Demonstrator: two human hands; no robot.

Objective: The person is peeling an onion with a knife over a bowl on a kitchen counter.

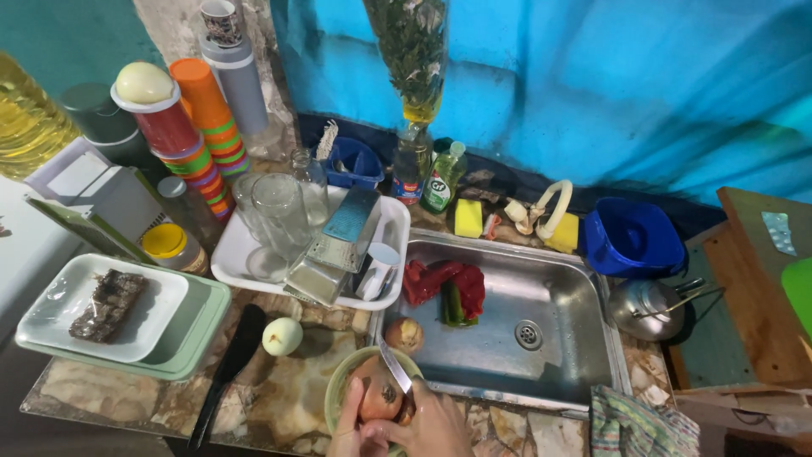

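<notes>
Two hands at the near edge: left hand (348, 427) grips the onion (378, 398) over the green bowl (338, 391); right hand (436, 426) clenched on the knife (394, 366), blade at the onion's top. Looks like peeling/trimming; next cut needs a steady hold.

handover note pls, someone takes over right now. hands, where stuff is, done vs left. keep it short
Left hand: holds the brown onion over the green bowl at the counter's front edge.
Right hand: grips the knife, blade at the onion's top.
Nearby: a peeled pale onion and a black-handled tool on the counter; another unpeeled onion in the sink corner; red peppers in the sink.
Done: one onion looks peeled.
Left: the held onion has its skin on; so does the one in the sink; peppers look uncut.
</notes>
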